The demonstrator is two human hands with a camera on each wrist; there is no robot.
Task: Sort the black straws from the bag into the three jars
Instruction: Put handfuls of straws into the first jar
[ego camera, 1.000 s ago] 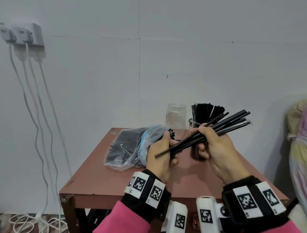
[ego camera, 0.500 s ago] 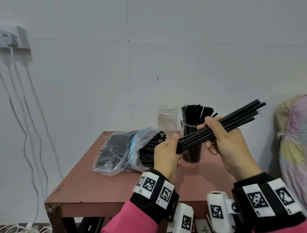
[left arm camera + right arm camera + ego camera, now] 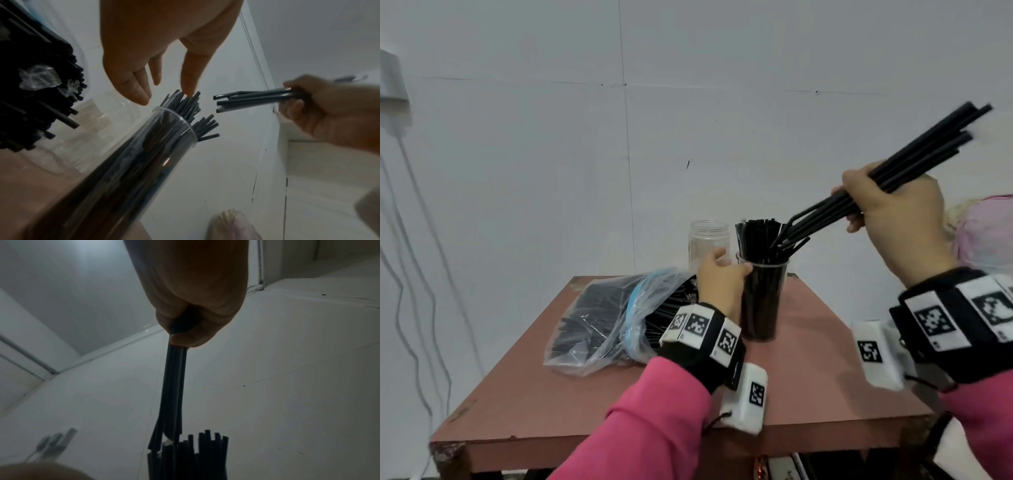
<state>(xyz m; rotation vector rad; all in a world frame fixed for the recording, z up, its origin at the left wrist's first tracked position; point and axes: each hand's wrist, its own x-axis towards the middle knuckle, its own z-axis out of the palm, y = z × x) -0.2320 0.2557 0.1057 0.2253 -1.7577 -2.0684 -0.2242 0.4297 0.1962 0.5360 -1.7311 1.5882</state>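
Head view: the right hand (image 3: 893, 219) is raised at the right of the scene, its grip closed round a bundle of long black plastic straws (image 3: 887, 181) held on a slant, lower ends just over the mouth of a tall clear plastic jar (image 3: 762, 301) packed with black straws. That jar stands upright on the reddish-brown worktop (image 3: 825, 359). The left hand (image 3: 719, 284) rests against the jar's upper left side near the rim, fingers fairly straight. A second, empty clear jar with a threaded neck (image 3: 707, 240) stands just behind and left of the full one. A clear plastic bag with a blue band (image 3: 599, 318), holding many black straws, lies on the worktop to the left, its open mouth facing the left wrist. Left wrist view: the left hand (image 3: 148, 53) is extended, fingers straight, one fingertip touching the straw tops projecting from the full jar (image 3: 144, 155); the right hand (image 3: 320, 112) presents the bundle (image 3: 252, 100) end-on beside those tops. Right wrist view: the right hand (image 3: 195, 305) clamps the bundle (image 3: 174, 386), whose lower ends meet the jar's straw tops.
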